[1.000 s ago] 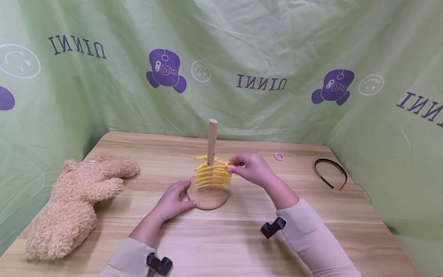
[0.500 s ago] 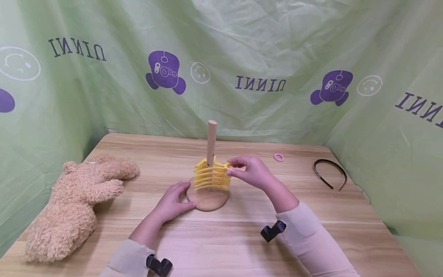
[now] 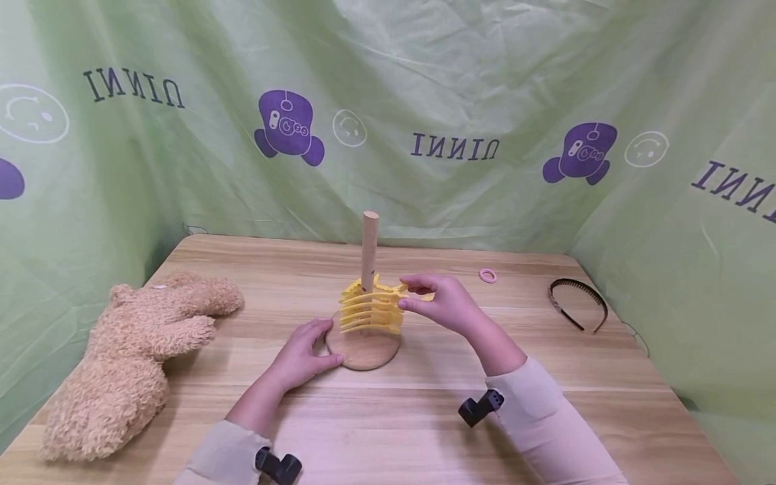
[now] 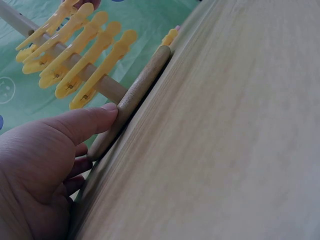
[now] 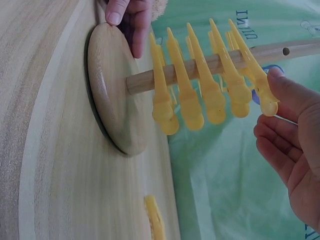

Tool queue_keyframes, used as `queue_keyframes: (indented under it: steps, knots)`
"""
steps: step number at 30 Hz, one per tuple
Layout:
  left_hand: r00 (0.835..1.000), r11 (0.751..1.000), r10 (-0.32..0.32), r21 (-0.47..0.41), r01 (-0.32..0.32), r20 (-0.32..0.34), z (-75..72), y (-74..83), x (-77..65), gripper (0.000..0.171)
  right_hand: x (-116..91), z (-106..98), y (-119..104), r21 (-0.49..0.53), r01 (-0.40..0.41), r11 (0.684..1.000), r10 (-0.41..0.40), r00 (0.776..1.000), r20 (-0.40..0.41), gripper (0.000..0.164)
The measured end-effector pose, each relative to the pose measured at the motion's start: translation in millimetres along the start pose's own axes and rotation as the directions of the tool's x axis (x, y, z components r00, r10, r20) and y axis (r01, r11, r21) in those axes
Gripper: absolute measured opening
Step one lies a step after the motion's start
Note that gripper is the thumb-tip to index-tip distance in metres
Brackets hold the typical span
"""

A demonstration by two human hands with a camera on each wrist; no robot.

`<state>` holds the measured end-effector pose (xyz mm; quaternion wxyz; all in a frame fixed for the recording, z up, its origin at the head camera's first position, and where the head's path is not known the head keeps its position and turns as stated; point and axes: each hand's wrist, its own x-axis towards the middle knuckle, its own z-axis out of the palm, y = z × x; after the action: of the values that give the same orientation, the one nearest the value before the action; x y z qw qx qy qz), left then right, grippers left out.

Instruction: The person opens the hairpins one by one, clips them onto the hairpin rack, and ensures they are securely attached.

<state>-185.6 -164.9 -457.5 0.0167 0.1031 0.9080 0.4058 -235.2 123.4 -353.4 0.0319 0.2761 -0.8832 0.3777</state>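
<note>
A wooden post [image 3: 369,252] rises from a round wooden base [image 3: 364,353]. Several yellow hair clips [image 3: 366,313] are clamped round the post, one above another. In the right wrist view the topmost clip [image 5: 252,65] lies closed across the post. My right hand [image 3: 445,303] is at the handle end of that clip, thumb and fingers loosely parted either side of it. The thumb [image 5: 287,90] touches or nearly touches the handle. My left hand [image 3: 303,353] rests at the left rim of the base, its thumb [image 4: 92,120] and fingers spread along the edge.
A brown plush toy [image 3: 133,364] lies on the left of the wooden table [image 3: 388,424]. Towards the right are a pink ring [image 3: 488,275] and a black headband [image 3: 578,303]. Another yellow piece [image 5: 154,215] lies on the table beyond the base. Green cloth [image 3: 388,188] hangs behind.
The topmost hair clip, spread a second ago, has closed round the post. My right fingers have loosened slightly at its handle. The left hand stays on the base.
</note>
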Motion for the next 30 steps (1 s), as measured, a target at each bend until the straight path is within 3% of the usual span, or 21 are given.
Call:
queue_keyframes:
  steps: [11,21,30]
  knots:
    - [1.0,1.0,0.008,0.003,-0.008,-0.001,2.2,-1.9,1.1,0.077,-6,-13,19,0.022,-0.112,0.993,0.113,0.992,-0.053,0.045]
    - [1.0,1.0,0.014,0.01,-0.014,-0.008,1.8,-2.8,1.6,0.077,-12,-22,80,-0.03,-0.239,0.971,0.238,0.97,-0.042,0.053]
    - [1.0,1.0,0.011,0.008,-0.011,-0.006,2.0,-2.5,1.5,0.077,-16,-22,123,-0.091,-0.393,0.915,0.397,0.918,0.026,0.063]
